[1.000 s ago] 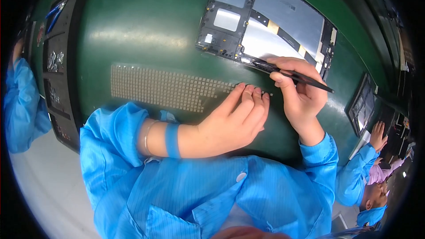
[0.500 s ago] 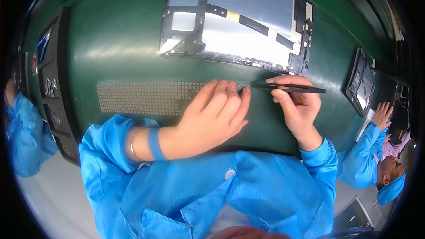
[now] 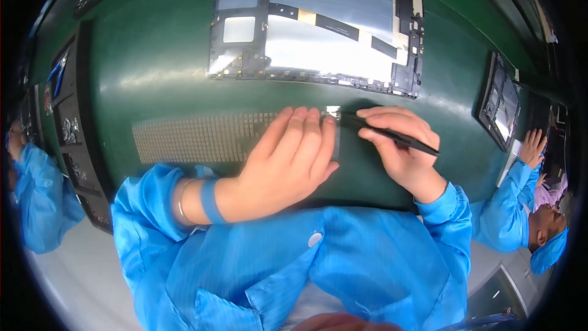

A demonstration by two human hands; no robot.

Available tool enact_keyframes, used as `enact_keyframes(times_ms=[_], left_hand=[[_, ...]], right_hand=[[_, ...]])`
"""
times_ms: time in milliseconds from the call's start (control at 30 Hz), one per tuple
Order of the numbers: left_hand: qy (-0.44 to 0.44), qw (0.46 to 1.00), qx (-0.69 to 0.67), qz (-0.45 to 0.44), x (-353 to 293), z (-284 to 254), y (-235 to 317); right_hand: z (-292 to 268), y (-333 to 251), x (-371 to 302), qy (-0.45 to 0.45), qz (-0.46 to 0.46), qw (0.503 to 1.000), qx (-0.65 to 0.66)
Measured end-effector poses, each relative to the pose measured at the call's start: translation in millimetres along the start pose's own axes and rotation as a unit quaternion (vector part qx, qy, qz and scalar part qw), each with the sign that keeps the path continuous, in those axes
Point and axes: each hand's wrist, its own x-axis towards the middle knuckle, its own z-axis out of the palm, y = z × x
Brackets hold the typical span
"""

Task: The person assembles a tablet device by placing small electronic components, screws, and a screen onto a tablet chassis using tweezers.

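Observation:
A clear sheet with rows of small square beige stickers (image 3: 196, 140) lies on the green tabletop. Flat on its right part rests my left hand (image 3: 285, 162), fingers stretched out, covering some of the squares. My right hand (image 3: 404, 162) grips black tweezers (image 3: 407, 140), whose tips point left at the sheet's right end, close to my left fingertips. A small shiny patch (image 3: 333, 111) shows beside the tips; whether they pinch anything is too small to tell. Beyond my hands lies an opened tablet-like device (image 3: 260, 43) with silver battery panels and a dark ribbon strip.
A black compartment tray (image 3: 84, 95) at the left holds small parts and a blue-handled tool (image 3: 59, 73). Another opened device (image 3: 499, 107) lies at the right. A co-worker's hand (image 3: 534, 148) is beyond it, and another co-worker's blue sleeve (image 3: 44, 193) shows at far left.
The tweezers have tilted, their rear end now lower, and my right hand has shifted slightly left. The shiny patch by the tips now shows. My left hand remains on the sheet.

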Motion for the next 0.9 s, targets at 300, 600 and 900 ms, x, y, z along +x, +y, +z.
enact_keyframes(times_ms=[300, 600, 900], left_hand=[[-0.017, 1.0, -0.019, 0.007, -1.1, -0.8, -1.3], [-0.003, 1.0, -0.02, 0.013, 1.3, -0.8, -2.7], [-0.005, 0.999, -0.034, 0.005, 4.0, -1.3, -0.2]], right_hand=[[-20.5, 11.6, 13.0, 0.116, 0.124, 0.979, 0.113], [-22.3, 11.3, 13.7, 0.098, 0.14, 0.98, 0.103], [-3.8, -4.8, -4.5, 0.056, 0.173, 0.974, 0.137]])
